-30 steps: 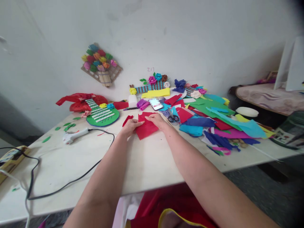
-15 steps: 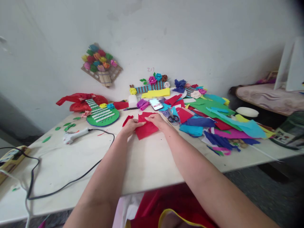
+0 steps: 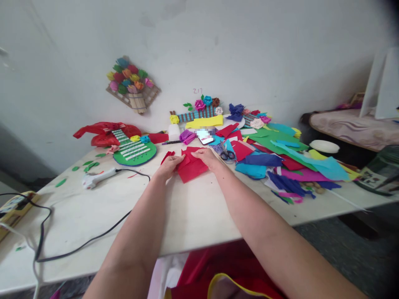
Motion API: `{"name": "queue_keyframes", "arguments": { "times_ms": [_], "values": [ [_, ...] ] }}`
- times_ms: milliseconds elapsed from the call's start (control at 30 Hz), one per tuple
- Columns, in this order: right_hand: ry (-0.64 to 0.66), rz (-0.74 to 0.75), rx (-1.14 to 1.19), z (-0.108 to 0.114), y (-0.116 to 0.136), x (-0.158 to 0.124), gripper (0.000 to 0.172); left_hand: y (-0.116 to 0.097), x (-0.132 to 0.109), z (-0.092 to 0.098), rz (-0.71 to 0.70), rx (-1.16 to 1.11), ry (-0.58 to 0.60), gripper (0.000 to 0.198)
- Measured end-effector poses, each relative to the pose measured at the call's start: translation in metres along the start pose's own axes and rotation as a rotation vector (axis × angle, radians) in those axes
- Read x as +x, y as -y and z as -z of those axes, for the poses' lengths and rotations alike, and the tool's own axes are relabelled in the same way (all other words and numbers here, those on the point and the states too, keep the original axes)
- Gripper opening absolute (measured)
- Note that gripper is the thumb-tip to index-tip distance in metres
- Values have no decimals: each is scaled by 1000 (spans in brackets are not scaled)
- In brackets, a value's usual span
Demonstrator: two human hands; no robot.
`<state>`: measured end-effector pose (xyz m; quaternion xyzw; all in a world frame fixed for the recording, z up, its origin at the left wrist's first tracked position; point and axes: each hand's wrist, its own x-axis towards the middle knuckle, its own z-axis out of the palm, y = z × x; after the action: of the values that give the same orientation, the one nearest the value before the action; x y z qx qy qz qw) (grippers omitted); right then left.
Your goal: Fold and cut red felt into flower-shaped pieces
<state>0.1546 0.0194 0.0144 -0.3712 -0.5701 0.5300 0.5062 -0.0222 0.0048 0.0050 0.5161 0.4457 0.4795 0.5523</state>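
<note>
A red sheet of crepe paper (image 3: 192, 169) lies just over the tabletop, its upper part creased. My left hand (image 3: 170, 165) pinches its left edge between thumb and fingers. At the upper right edge, my right hand (image 3: 206, 158) grips the same sheet, thumb on top. Beside my left hand, a smaller folded red paper piece (image 3: 167, 156) rests on the table. A pair of scissors (image 3: 227, 155) with dark handles lies right of my right hand. Beyond the sheet is a phone (image 3: 205, 137) with a lit screen.
Coloured paper (image 3: 264, 160) is heaped on the right side of the white table (image 3: 193, 224). A glue gun (image 3: 99, 177) lies at left, its black cord (image 3: 102, 237) curving across the table. Behind it sits a green guitar-shaped craft (image 3: 135, 151). A large jar (image 3: 382, 174) stands far right.
My left thumb has drawn back left from the middle of the sheet to its edge, and the paper's upper left now shows more creasing. My right hand stays nearly in place.
</note>
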Motion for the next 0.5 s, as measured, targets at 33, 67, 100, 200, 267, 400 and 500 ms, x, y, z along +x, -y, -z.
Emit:
{"name": "queue_keyframes", "arguments": {
  "times_ms": [33,67,100,200,267,400,500],
  "values": [
    [-5,-2,-1,0,0,0,28,0,0,0,13,-1,21,34],
    [-9,-5,-2,0,0,0,27,-1,0,0,29,-2,45,34],
    [-16,-6,-1,0,0,1,27,-1,-1,0,37,-1,53,33],
    [-33,-11,4,0,-1,2,26,-5,-3,-2,36,14,44,32],
    [-41,-19,5,0,-2,2,25,-8,-6,-4,28,23,39,32],
    [-46,-21,-5,0,-2,2,23,-13,-9,-7,16,48,-9,32],
    [-40,-15,-4,-1,-2,2,23,-14,-8,-8,-1,70,-34,33]
  ]
}}
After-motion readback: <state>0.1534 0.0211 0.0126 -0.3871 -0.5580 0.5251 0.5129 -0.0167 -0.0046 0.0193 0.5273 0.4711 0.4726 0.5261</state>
